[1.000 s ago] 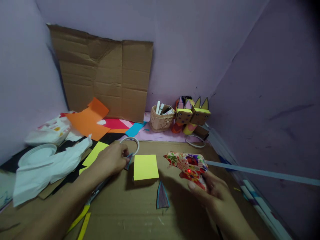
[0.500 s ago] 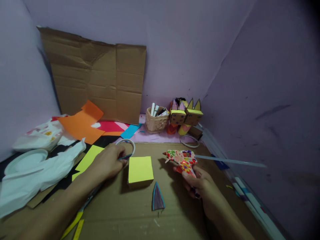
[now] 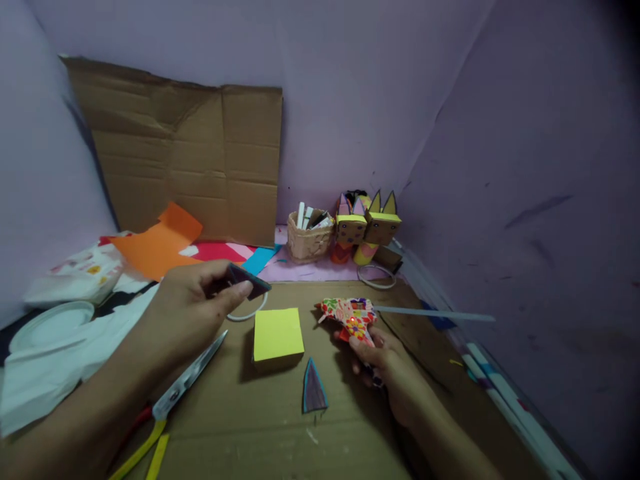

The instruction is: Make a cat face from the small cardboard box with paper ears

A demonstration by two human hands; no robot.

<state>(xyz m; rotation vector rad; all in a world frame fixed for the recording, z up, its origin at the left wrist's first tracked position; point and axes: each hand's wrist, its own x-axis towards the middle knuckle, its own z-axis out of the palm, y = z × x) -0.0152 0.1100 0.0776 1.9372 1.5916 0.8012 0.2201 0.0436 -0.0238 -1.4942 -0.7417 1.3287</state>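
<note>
My left hand [image 3: 197, 303] pinches a dark triangular piece [image 3: 253, 281], raised above the cardboard at the left of a box with a yellow top [image 3: 278, 335]. In my right hand [image 3: 383, 360] is a floral glue gun [image 3: 353, 317], its nozzle pointing left and a long clear glue stick [image 3: 440, 313] out of its back. A purple triangle with a blue edge [image 3: 315, 388] lies flat on the cardboard sheet [image 3: 240, 413], between the box and my right hand.
Open scissors [image 3: 175, 393] lie at the lower left. Behind stand a woven basket of markers [image 3: 309, 241] and two cardboard animal figures [image 3: 383, 228]. A white ring [image 3: 376, 276] lies before them. Orange paper [image 3: 160, 247] and white plastic [image 3: 75, 367] are at left.
My left hand has lifted the dark triangular piece off the cardboard, uncovering the scissors' blades. My right hand still holds the glue gun, slightly further left in view.
</note>
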